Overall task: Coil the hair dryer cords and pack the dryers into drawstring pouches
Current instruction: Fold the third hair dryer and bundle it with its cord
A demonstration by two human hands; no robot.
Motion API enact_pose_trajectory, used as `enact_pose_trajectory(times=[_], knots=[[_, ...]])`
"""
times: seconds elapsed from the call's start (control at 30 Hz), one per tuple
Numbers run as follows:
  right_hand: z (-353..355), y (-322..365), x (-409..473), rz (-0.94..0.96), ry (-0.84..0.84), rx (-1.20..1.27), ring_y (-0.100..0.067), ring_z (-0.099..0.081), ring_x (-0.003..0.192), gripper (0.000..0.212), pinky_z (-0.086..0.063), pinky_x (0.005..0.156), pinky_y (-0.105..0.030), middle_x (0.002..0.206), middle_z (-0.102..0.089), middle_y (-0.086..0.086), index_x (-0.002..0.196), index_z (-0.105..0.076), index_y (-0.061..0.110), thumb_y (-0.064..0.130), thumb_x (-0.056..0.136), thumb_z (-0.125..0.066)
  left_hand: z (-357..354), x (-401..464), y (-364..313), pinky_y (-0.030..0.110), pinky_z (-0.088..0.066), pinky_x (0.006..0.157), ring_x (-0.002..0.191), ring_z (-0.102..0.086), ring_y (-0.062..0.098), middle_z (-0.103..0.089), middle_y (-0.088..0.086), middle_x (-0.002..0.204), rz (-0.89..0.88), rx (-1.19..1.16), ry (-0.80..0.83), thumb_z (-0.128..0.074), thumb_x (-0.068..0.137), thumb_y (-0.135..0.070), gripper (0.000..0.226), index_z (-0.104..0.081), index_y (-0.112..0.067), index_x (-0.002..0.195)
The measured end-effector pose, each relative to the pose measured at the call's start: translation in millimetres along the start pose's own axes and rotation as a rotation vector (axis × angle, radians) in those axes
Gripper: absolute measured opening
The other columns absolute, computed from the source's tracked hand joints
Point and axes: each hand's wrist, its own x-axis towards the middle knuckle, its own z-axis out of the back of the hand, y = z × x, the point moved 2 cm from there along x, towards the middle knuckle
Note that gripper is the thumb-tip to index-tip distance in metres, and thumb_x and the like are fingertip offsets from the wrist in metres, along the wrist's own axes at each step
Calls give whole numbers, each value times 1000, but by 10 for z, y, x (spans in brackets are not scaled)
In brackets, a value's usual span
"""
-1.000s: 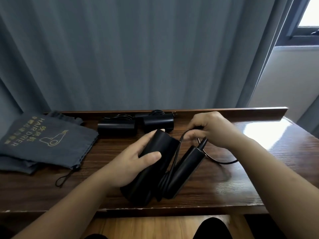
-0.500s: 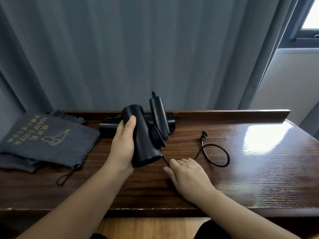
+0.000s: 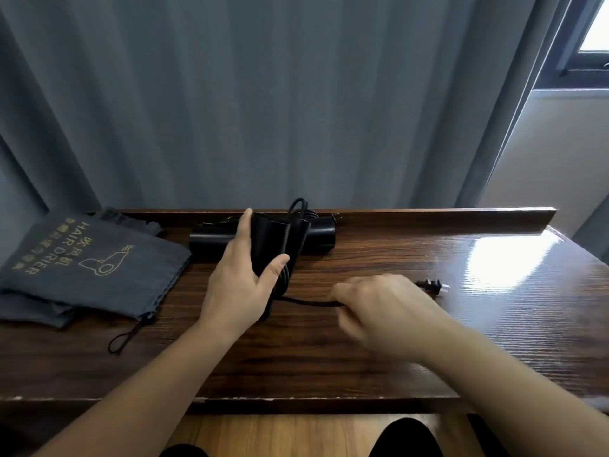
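Note:
A black folded hair dryer (image 3: 275, 245) stands upright above the desk in my left hand (image 3: 242, 278), thumb across its front, with part of its cord looped around it. From the dryer's base the black cord (image 3: 309, 302) runs right into my right hand (image 3: 382, 305), which pinches it low over the desk. The cord's plug (image 3: 434, 285) lies on the wood just beyond that hand. Behind the held dryer, other black dryers (image 3: 321, 237) lie against the desk's back rail. Grey drawstring pouches (image 3: 89, 265) printed "HAIR DRIER" are stacked at the left.
The dark wooden desk (image 3: 395, 357) has a raised back rail and a front edge near my body. A pouch drawstring loop (image 3: 123, 338) trails onto the wood. Grey curtains hang behind; a window and wall are at right.
The dryer in my left hand has come down closer to the desk. My right hand took hold of the cord and pulled it rightward, so the loose loop is drawn out straight.

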Motion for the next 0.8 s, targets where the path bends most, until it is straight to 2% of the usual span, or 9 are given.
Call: enact_pose_trajectory(times=[0.07, 0.13, 0.23, 0.3, 0.4, 0.47, 0.57, 0.7, 0.8], knots=[[128, -56, 65, 43, -13, -46, -18, -67, 72, 35, -51, 58, -32, 90, -66, 9, 96, -62, 29, 43, 93, -30, 9, 3, -61, 36, -41, 107, 138, -43, 17, -40, -6, 154, -45, 70, 72, -52, 92, -64, 87, 2, -44, 156], [237, -169, 158, 42, -62, -75, -17, -65, 66, 32, -45, 52, -28, 85, -63, 10, 93, -64, 29, 49, 93, -38, -1, -7, -105, 36, -40, 108, 138, -43, 16, -39, -8, 155, -88, 133, 161, -50, 91, -65, 87, 5, -46, 156], [369, -381, 262, -31, -174, -63, -17, -64, 67, 34, -43, 54, -27, 79, -60, 12, 88, -67, 29, 61, 84, -56, -9, -43, -155, 40, -41, 112, 138, -43, 14, -39, -12, 155, -123, 113, 303, -49, 89, -70, 86, 4, -52, 154], [395, -489, 296, -83, -166, -14, -17, -63, 72, 36, -46, 59, -30, 78, -57, 13, 87, -70, 28, 62, 79, -66, 10, -92, -195, 34, -43, 108, 129, -52, 11, -41, -16, 153, -134, 30, 384, -50, 87, -72, 84, 1, -56, 152], [370, -602, 302, -97, -127, 61, -14, -62, 77, 29, -50, 66, -34, 81, -61, 13, 90, -73, 31, 58, 81, -70, 63, -167, -236, 24, -47, 98, 105, -62, 5, -49, -26, 141, -151, -90, 478, -53, 85, -71, 80, -8, -59, 151], [360, -694, 286, -96, -131, 120, -11, -61, 76, 24, -51, 68, -34, 84, -64, 13, 91, -75, 32, 54, 81, -72, 96, -187, -231, 24, -48, 100, 114, -60, 0, -53, -34, 133, -147, -209, 545, -58, 87, -65, 74, -17, -59, 149], [346, -900, 259, -172, -207, 230, -8, -59, 73, 36, -48, 70, -28, 81, -63, 14, 89, -76, 28, 60, 80, -65, 164, -210, -202, 9, -42, 98, 128, -48, -11, -48, -41, 134, -104, -394, 631, -61, 91, -45, 65, -29, -50, 147], [162, -1076, 273, -340, -222, 318, -11, -60, 78, 32, -46, 74, -28, 81, -64, 12, 94, -77, 25, 54, 84, -67, 197, -211, -226, 13, -43, 99, 132, -51, 2, -53, -23, 141, -97, -562, 681, -60, 97, -38, 59, -34, -36, 150], [-32, -1016, 271, -404, -187, 312, -18, -63, 86, 27, -50, 78, -32, 88, -67, 8, 96, -76, 24, 49, 89, -68, 206, -211, -312, 22, -48, 97, 128, -57, 11, -60, -10, 138, -88, -684, 626, -61, 89, -44, 64, -40, -31, 148]])
